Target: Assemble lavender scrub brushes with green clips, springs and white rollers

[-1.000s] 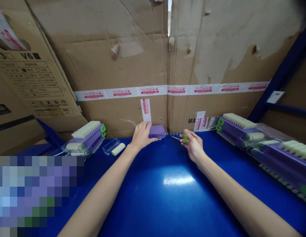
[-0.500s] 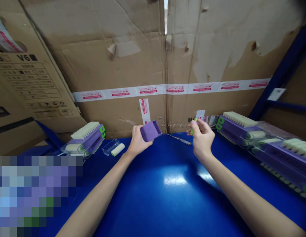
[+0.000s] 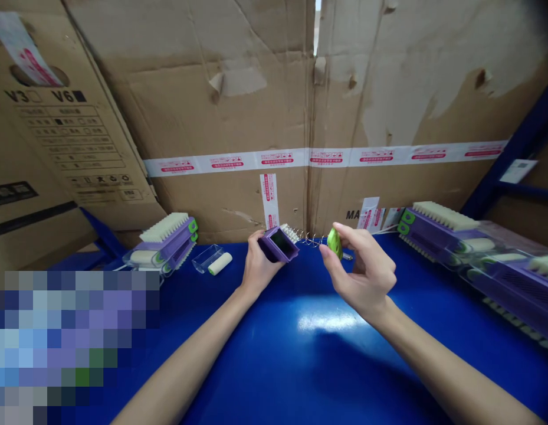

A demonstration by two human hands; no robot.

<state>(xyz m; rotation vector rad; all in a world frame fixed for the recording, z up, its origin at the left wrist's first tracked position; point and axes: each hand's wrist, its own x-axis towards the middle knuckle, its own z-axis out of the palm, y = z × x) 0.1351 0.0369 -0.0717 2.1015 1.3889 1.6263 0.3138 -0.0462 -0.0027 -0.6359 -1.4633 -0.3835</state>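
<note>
My left hand (image 3: 257, 267) grips a small purple box-like housing (image 3: 279, 243), raised off the blue table (image 3: 300, 348) with its open end turned toward me. My right hand (image 3: 360, 268) pinches a small green cap (image 3: 334, 242) between thumb and fingers, just right of the housing. A thin metal spring (image 3: 308, 238) stretches between the housing and the green cap. The two hands are a short gap apart near the table's far edge.
Tall cardboard boxes (image 3: 265, 106) wall the back. A finished purple brush unit (image 3: 170, 242) sits at back left beside a clear tray (image 3: 206, 257) and a white roller (image 3: 220, 263). A row of purple units (image 3: 468, 242) lines the right. A pixelated patch covers the lower left.
Both hands lifted off the table and drew toward me. The purple housing turned its open end toward the camera, and the green cap swung closer to it. The screwdriver is now hidden.
</note>
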